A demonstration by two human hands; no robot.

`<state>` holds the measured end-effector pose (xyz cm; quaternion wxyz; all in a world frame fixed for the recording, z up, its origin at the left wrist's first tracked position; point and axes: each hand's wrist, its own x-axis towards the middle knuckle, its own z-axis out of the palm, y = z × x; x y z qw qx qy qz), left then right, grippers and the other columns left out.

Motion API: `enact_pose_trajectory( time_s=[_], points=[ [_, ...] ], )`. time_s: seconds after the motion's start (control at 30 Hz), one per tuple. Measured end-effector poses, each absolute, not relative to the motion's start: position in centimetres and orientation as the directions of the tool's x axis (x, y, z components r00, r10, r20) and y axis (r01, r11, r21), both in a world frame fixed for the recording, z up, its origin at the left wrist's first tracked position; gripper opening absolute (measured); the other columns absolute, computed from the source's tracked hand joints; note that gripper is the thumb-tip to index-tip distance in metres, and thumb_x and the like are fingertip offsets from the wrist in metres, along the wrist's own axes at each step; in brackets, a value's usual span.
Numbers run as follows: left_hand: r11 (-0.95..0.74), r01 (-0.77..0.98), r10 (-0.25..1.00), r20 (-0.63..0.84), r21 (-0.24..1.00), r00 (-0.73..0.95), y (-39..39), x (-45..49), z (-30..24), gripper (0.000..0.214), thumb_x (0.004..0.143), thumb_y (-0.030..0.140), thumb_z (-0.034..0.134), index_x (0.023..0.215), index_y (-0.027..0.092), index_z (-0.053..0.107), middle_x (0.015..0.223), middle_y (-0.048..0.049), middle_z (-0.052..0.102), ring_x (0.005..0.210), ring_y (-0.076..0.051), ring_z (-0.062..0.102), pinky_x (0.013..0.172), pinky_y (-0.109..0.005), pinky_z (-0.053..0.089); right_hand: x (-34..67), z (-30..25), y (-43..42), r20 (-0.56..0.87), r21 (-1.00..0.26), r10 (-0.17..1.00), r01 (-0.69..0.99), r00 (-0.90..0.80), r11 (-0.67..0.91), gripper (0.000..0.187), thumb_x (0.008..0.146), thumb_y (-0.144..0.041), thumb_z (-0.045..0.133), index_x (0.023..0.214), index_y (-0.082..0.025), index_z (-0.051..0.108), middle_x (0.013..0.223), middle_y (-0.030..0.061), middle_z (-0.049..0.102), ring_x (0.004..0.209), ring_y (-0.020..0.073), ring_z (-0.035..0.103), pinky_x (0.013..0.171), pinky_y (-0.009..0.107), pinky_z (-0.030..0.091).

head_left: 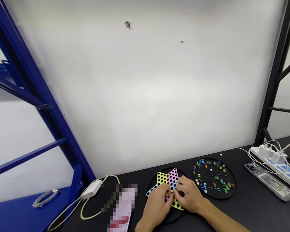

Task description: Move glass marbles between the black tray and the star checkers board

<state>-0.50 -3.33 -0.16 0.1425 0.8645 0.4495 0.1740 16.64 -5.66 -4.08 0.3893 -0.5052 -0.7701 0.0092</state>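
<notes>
A star-shaped board (167, 178) with yellow, pink and blue perforated points lies on a round black tray (151, 187) near the table's front edge. My left hand (157, 203) rests on the board's left side with its fingers curled down. My right hand (189, 195) meets it from the right, fingertips pinched together at the board's middle. What the fingertips hold is too small to make out. To the right sits a second round black tray (214, 178) dotted with several coloured marbles.
A white charger (93, 189) with a looped yellowish cable lies at the left. A power strip (275, 161) with plugs and a clear phone case (268, 180) sit at the right. Blue shelving (38, 106) stands left, a black frame (277, 64) right, a white wall behind.
</notes>
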Motion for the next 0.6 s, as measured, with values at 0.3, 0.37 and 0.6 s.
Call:
enact_pose_trajectory(
  time_s=[0.3,0.37,0.6],
  points=[
    [-0.556,0.727,0.827,0.178,0.403,0.534,-3.1,-0.5,-0.5,0.016,0.090,0.024,0.049,0.074,0.022,0.053,0.078,0.0000,0.062,0.074,-0.018,0.057,0.067,-0.027,0.035,16.7,-3.7,-6.0,0.574,-0.289,0.785,0.838,-0.235,0.463,0.019,0.085,-0.020,0.055,0.066,-0.022,0.057,0.075,0.0025,0.059,0.073,0.0172,0.053,0.066,0.030,0.038],
    [-0.552,0.731,0.829,0.171,0.401,0.533,-3.1,-0.5,-0.5,0.016,0.089,0.024,0.049,0.074,0.022,0.052,0.078,0.0000,0.062,0.074,-0.018,0.057,0.068,-0.027,0.035,16.6,-3.9,-5.9,0.562,-0.279,0.790,0.842,-0.246,0.461,0.021,0.085,-0.021,0.055,0.064,-0.022,0.056,0.072,0.0020,0.059,0.072,0.0169,0.053,0.066,0.030,0.037],
    [-0.552,0.740,0.830,0.163,0.386,0.534,-3.3,-0.6,-0.2,0.018,0.090,0.028,0.052,0.073,0.023,0.051,0.078,0.0011,0.062,0.074,-0.018,0.057,0.067,-0.026,0.036,17.9,-3.2,-5.8,0.548,-0.408,0.822,0.808,-0.155,0.424,0.030,0.093,-0.027,0.048,0.064,-0.021,0.053,0.072,0.0017,0.060,0.071,0.0163,0.052,0.069,0.030,0.037]
  ],
)
